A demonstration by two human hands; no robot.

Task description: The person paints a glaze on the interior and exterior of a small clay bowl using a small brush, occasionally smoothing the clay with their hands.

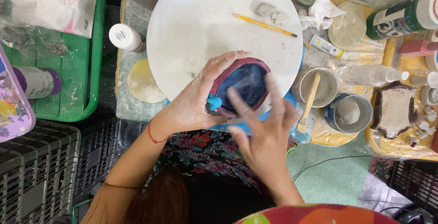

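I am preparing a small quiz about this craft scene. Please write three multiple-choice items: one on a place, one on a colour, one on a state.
1. Where does the pencil lie?
A. on the round white board
B. in the green tray
C. on the floor

2. What colour is the bowl's inside?
A. yellow
B. dark blue
C. white

3. What does the left hand do?
A. hangs free
B. grips the pencil
C. holds the bowl

Answers: 1 A, it rests on the board's top; 2 B, blue within a reddish rim; 3 C, its fingers wrap the rim.
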